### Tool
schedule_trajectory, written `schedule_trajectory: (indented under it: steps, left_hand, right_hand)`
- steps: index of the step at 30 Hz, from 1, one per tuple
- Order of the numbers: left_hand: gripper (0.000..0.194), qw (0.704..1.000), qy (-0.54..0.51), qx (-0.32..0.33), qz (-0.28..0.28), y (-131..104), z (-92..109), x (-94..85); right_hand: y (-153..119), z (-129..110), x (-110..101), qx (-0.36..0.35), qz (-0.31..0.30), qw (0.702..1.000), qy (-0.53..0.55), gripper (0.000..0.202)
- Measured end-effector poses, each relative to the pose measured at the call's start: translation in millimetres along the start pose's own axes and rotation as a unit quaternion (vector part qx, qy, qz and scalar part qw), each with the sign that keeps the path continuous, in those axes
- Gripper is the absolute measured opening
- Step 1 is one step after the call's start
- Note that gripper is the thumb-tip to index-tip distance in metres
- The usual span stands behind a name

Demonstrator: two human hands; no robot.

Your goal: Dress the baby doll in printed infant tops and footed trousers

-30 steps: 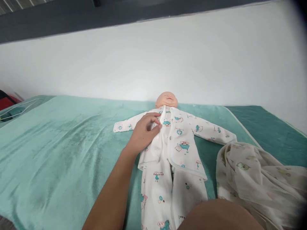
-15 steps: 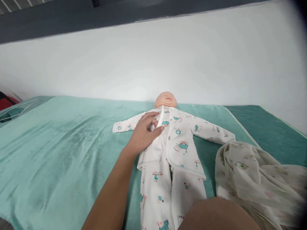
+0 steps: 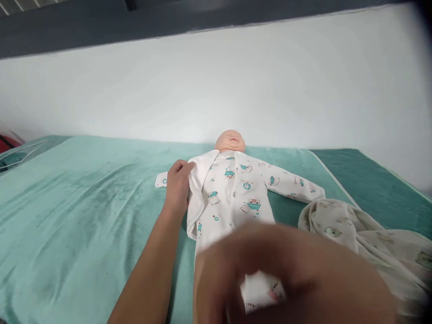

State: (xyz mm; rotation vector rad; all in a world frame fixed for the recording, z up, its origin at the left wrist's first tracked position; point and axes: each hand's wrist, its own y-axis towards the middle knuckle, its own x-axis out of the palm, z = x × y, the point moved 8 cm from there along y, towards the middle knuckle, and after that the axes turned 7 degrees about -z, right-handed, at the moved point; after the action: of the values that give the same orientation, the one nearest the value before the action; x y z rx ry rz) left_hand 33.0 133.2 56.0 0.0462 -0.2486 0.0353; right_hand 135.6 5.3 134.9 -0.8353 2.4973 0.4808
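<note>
A baby doll (image 3: 230,141) lies on its back with its head by the wall. It wears a white printed jacket (image 3: 254,182), its sleeves stretched out to both sides. My left hand (image 3: 178,182) pinches the jacket's left front panel and holds it folded outward, plain inner side up. Under it shows a matching printed garment (image 3: 216,193) on the doll's chest. Close to the camera, my right hand (image 3: 290,256) hovers over the doll's legs, curled and smeared by motion. Its fingertips are hard to make out, and it covers most of the trousers.
A green cloth (image 3: 84,202) covers the surface under the doll. At the right lies a crumpled pale printed cloth (image 3: 344,229), close to the jacket's right cuff. Behind stands a white wall (image 3: 216,85). A darker green cover (image 3: 364,180) shows at far right.
My left hand has moved left, turning the jacket's front panel outward and baring more of the chest. My right hand has risen farther into view over the legs.
</note>
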Motion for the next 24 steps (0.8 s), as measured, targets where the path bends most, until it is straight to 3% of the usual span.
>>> schedule_trajectory:
  steps: [2,3,5,6,8,10,15,18,22,24]
  left_hand:
    - [0.032,0.998,-0.05,-0.024,0.021,2.3,-6.4,-6.8]
    - [0.032,0.996,-0.075,-0.032,0.027,4.6,-10.4,-9.7]
    - [0.031,0.991,-0.116,-0.049,0.044,10.3,-19.5,-16.8]
    - [0.031,0.988,-0.13,-0.057,0.059,13.1,-24.0,-21.4]
    - [0.027,0.982,-0.15,-0.064,0.099,17.0,-29.1,-32.3]
    - [0.024,0.978,-0.146,-0.054,0.143,18.2,-27.6,-43.2]
    - [0.023,0.966,-0.134,-0.045,0.217,15.4,-22.2,-60.8]
    - [0.028,0.965,-0.121,-0.042,0.228,16.5,-22.3,-67.4]
    - [0.032,0.969,-0.055,-0.011,0.241,16.8,-17.1,-76.3]
    - [0.031,0.964,0.032,0.032,0.264,12.9,-7.2,-78.9]
  right_hand:
    - [-3.5,6.7,-27.7,0.033,0.055,0.998,-0.02,0.016]
    - [-5.9,16.9,-45.9,0.069,0.118,0.989,-0.05,0.018]
    - [-15.4,37.5,-81.7,0.131,0.282,0.939,-0.151,0.019]
    - [-17.4,48.3,-90.4,0.159,0.323,0.911,-0.202,0.025]
    - [-16.4,70.5,-96.7,0.215,0.347,0.876,-0.255,0.036]
    - [-15.7,85.7,-98.2,0.259,0.346,0.865,-0.257,0.038]
    - [-31.1,96.3,-115.6,0.282,0.375,0.873,-0.129,0.03]
    - [-58.1,113.3,-141.7,0.284,0.444,0.847,-0.066,0.031]
    - [-88.2,133.6,-166.5,0.325,0.518,0.772,-0.174,0.035]
    - [-76.6,135.9,-161.7,0.289,0.492,0.789,-0.225,0.038]
